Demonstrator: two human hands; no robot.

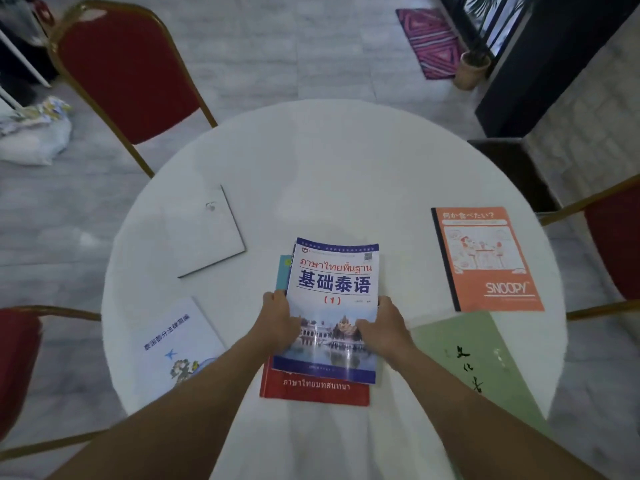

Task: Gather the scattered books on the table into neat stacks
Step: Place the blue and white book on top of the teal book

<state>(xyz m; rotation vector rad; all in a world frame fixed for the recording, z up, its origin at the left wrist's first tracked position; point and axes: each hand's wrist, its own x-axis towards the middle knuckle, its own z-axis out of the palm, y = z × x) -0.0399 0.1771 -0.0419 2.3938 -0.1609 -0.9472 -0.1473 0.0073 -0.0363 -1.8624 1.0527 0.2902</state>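
Observation:
A blue-and-white Thai textbook (pixel 334 282) tops a small pile in the middle of the round white table (pixel 325 161). Under it lie a red book (pixel 311 389) and a teal-edged book (pixel 284 271). My left hand (pixel 277 317) grips the textbook's left edge and my right hand (pixel 382 323) grips its right edge. An orange Snoopy notebook (pixel 488 259) lies to the right, a pale green book (pixel 485 362) at the near right, a white booklet with a blue bird (pixel 176 344) at the near left, and a plain white book (pixel 207 230) further left.
Red padded chairs with gold frames stand at the far left (pixel 128 71), near left (pixel 17 358) and right (pixel 613 244) of the table. A pink rug (pixel 429 43) and a potted plant (pixel 471 69) sit on the floor beyond. A white bag (pixel 34 133) lies far left.

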